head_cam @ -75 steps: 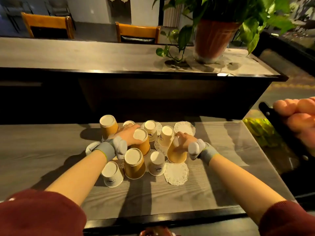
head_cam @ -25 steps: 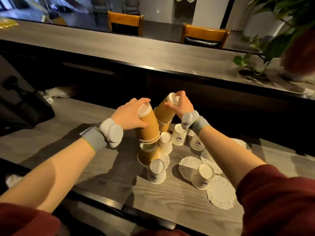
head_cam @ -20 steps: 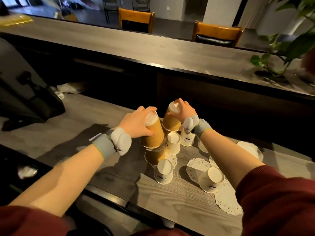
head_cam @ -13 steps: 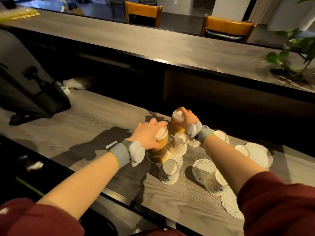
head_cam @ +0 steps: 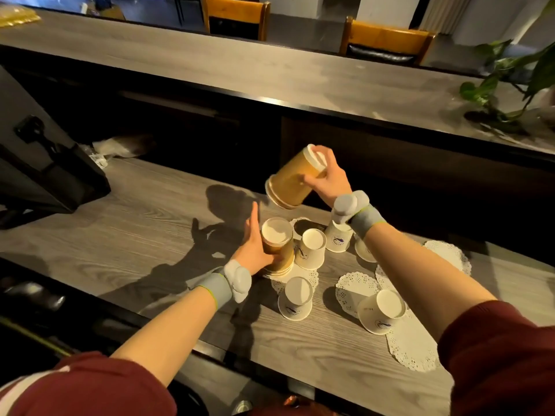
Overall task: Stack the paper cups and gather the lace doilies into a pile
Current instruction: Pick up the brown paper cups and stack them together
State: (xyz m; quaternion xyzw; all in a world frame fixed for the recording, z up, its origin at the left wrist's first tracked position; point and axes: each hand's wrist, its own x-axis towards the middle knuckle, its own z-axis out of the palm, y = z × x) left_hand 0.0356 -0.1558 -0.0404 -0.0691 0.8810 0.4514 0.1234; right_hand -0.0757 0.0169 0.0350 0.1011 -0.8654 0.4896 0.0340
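A nested stack of brown paper cups (head_cam: 277, 249) stands upside down on the wooden table (head_cam: 144, 235). My left hand (head_cam: 253, 249) rests against its left side, fingers straight. My right hand (head_cam: 326, 177) grips another stack of brown cups (head_cam: 292, 181), tilted in the air above and right of the standing stack. Several small white cups sit upside down nearby, such as one (head_cam: 310, 249) beside the stack, one (head_cam: 295, 298) in front and one (head_cam: 380, 315) at the right. White lace doilies lie flat among them, one (head_cam: 356, 291) in the middle and one (head_cam: 411, 345) at the right.
A raised counter (head_cam: 270, 76) runs behind the table, with a leafy plant (head_cam: 510, 79) at its right end. A black bag (head_cam: 39, 169) sits at the table's left. Two wooden chairs (head_cam: 235, 13) stand beyond the counter.
My right hand has lifted its brown cups off the table and tilted them above the standing stack. My left hand's stack now stands on the table, with the hand against its side.
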